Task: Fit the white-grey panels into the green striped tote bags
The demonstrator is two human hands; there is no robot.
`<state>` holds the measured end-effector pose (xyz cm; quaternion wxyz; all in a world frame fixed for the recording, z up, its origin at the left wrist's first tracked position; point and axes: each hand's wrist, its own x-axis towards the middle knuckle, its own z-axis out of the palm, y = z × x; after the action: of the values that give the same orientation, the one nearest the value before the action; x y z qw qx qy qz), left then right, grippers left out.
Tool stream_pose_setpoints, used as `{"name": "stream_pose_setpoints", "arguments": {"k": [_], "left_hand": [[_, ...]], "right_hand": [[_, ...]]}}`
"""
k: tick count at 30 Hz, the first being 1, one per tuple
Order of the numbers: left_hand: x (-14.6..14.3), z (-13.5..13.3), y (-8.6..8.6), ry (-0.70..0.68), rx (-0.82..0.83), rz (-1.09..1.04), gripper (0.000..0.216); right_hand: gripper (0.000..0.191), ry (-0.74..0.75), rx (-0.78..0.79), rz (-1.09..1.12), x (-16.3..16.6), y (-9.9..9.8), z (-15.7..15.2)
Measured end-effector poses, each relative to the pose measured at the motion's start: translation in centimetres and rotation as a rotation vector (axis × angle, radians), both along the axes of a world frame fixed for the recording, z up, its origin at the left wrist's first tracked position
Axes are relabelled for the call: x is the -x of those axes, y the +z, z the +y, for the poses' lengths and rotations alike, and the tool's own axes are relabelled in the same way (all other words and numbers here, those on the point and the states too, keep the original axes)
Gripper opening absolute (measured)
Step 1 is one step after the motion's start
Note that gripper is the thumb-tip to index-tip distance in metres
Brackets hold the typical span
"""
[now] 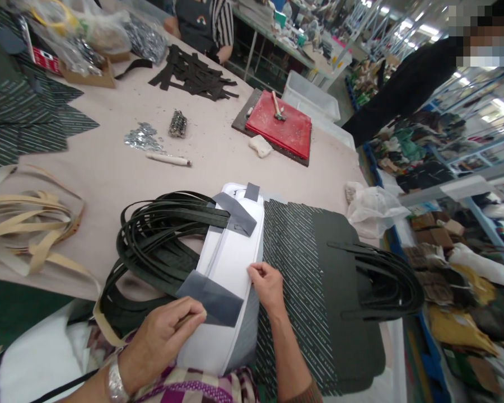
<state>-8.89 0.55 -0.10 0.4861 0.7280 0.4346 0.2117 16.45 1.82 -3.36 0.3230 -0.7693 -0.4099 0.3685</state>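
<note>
white board (pixel 235 260) lies at the near edge of the table (pixel 210 151), grey patches (pixel 216 299) across it, black straps (pixel 163 218) reaching onto its left side. the right hand (pixel 269 286) pinches its right edge; the left hand (pixel 163 330) is curled closed, perhaps around something thin.

Edge crops, a hidden grip, some blur.
Inside of left hand (pixel 166 330) is hidden, so whether anything is pinched can't be told; tan straps (pixel 44 224) and striped sheets (pixel 25 115) are cut by left edge, co-worker (pixel 199 25) by top edge; metal bits (pixel 143 137) are too small to be told apart; stacked goods (pixel 457 330) are blurred.
</note>
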Motion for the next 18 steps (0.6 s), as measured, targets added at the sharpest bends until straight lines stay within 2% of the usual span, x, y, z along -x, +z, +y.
{"name": "stream_pose_setpoints", "arguments": {"k": [3,6,9,11,13,16,18], "left_hand": [[0.7,-0.4,-0.4,-0.003,0.040,0.021,0.027],[1.5,-0.8,-0.7,-0.001,0.061,0.048,0.027],[2.4,-1.5,-0.8,-0.008,0.056,0.055,0.027],[2.9,-2.0,-0.6,-0.024,0.044,0.055,0.027],[3.1,-2.7,-0.2,-0.048,0.019,0.058,0.025],[3.3,-3.6,0.3,-0.077,-0.062,0.059,0.022],[3.4,-4.2,0.4,-0.094,-0.121,0.044,0.022]], "right_hand": [[0.016,0.018,0.025,-0.098,-0.8,0.2,0.4],[0.033,0.003,0.050,-0.232,-2.3,0.6,0.6],[0.030,0.041,-0.011,-0.326,-1.3,1.4,0.5],[0.020,0.177,-0.145,-0.303,1.5,2.1,0.5],[0.018,0.416,-0.264,-0.310,5.6,2.7,0.3],[0.040,0.711,-0.286,-0.474,11.3,3.2,0.0],[0.058,0.760,-0.238,-0.580,13.4,3.1,-0.2]]}}
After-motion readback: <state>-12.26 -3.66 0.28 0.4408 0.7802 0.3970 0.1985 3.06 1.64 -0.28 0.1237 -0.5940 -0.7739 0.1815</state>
